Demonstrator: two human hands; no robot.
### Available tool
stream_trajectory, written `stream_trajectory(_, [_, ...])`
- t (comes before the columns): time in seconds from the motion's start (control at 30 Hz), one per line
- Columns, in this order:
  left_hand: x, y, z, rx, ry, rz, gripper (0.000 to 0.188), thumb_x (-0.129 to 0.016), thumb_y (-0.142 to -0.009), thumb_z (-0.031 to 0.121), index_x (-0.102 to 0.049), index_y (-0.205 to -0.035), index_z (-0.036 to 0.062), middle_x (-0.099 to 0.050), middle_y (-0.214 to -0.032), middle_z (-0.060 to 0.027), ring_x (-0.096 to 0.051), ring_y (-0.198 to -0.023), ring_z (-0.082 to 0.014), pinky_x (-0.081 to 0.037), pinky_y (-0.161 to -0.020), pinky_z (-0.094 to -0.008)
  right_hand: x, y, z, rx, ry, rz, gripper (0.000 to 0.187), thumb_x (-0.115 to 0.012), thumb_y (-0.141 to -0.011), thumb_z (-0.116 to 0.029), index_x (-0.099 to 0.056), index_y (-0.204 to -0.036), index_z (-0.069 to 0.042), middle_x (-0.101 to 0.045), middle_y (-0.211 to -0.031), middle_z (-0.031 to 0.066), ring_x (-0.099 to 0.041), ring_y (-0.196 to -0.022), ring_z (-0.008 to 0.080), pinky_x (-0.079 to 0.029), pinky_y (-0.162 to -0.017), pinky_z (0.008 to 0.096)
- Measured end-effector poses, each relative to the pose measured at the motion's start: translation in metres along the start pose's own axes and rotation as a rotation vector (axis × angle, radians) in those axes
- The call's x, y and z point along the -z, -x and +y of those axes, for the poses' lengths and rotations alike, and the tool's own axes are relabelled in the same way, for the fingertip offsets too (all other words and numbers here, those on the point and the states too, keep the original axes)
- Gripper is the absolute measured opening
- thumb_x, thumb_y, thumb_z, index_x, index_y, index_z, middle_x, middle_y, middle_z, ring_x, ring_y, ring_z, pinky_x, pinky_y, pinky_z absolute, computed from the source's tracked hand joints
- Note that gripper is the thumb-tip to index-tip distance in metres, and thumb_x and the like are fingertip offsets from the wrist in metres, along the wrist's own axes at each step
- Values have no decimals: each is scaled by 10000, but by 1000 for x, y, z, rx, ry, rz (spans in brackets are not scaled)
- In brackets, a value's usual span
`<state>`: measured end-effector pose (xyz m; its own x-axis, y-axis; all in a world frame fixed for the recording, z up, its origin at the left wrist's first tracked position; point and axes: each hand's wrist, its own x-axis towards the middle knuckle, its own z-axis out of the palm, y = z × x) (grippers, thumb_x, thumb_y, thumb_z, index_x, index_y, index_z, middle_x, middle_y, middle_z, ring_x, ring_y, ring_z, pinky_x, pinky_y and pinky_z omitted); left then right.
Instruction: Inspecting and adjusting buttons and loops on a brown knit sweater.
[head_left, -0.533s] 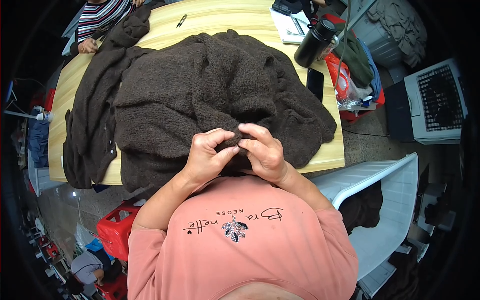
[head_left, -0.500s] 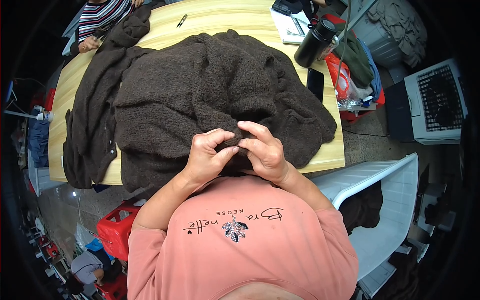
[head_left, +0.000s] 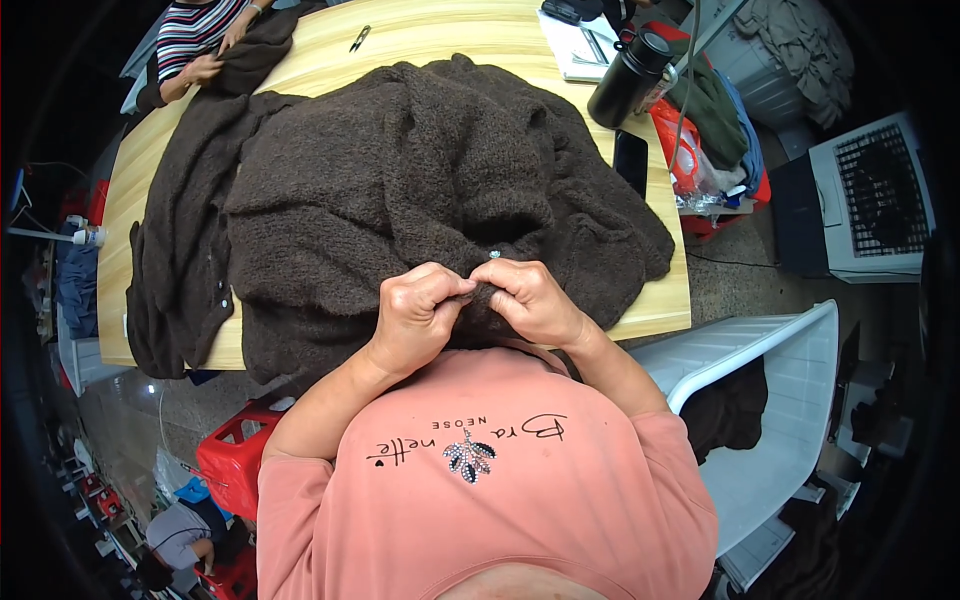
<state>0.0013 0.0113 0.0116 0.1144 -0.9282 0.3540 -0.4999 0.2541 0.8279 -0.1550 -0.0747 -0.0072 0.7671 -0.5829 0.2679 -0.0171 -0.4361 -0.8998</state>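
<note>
A large dark brown knitted garment (head_left: 330, 190) lies heaped on the wooden table (head_left: 440, 35). At its near edge, my left hand (head_left: 415, 312) pinches the knit between thumb and fingers. My right hand (head_left: 532, 303) grips the same edge just to the right, and the fingertips of both hands almost meet. A small shiny button (head_left: 495, 254) shows on the fabric right above my right hand's fingers. Whatever lies between the fingertips besides knit is hidden.
A second brown knit piece (head_left: 180, 250) with small buttons lies at left. Thread snips (head_left: 360, 39), a black bottle (head_left: 630, 80) and a phone (head_left: 630, 160) are on the table. Across it, a person's hands (head_left: 205, 70) hold brown knit. A pale bin (head_left: 790, 400) stands at right, a red stool (head_left: 235, 460) at left.
My fingers have closed nearer together on the knit edge, and the right index finger has curled down. The button has come into sight. Across the table, the other person's hands have shifted on the knit.
</note>
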Motion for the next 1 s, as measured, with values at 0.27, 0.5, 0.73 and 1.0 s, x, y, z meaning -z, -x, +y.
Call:
stream_trajectory(0.27, [-1, -2, 5, -104, -70, 58, 147, -636, -681, -95, -635, -792, 2, -618, -712, -110, -601, -618, -217, -472, -543, -282, -15, 12, -3, 50, 111, 225, 203, -534, -653, 79, -594, -845, 47, -595, -726, 150, -597, -636, 276, -465, -576, 327])
stream_trajectory(0.5, [-12, -2, 7, -470, -339, 175, 199, -596, -612, -121, -588, -796, -45, -578, -696, -132, -582, -550, -232, -473, -475, -298, -21, 1, -5, 180, 256, 393, 188, -529, -611, 92, -578, -778, 19, -547, -651, 133, -555, -538, 272, -441, -476, 330])
stream_trajectory(0.73, [-19, -1, -2, -80, -55, 265, 195, -528, -632, -147, -591, -771, -25, -606, -702, -140, -614, -606, -264, -502, -547, -310, -19, 2, 1, 479, 380, 469, 279, -558, -566, 86, -568, -838, 27, -547, -671, 126, -554, -535, 273, -452, -476, 347])
stream_trajectory(1.0, [7, 47, -46, -294, -404, -33, 253, -581, -570, -92, -575, -799, 18, -617, -796, -135, -599, -662, -288, -467, -556, -351, 15, 31, 57, -156, 208, 391, 478, -695, -659, 10, -549, -1114, -4, -545, -1134, 141, -557, -586, 110, -473, -535, 243])
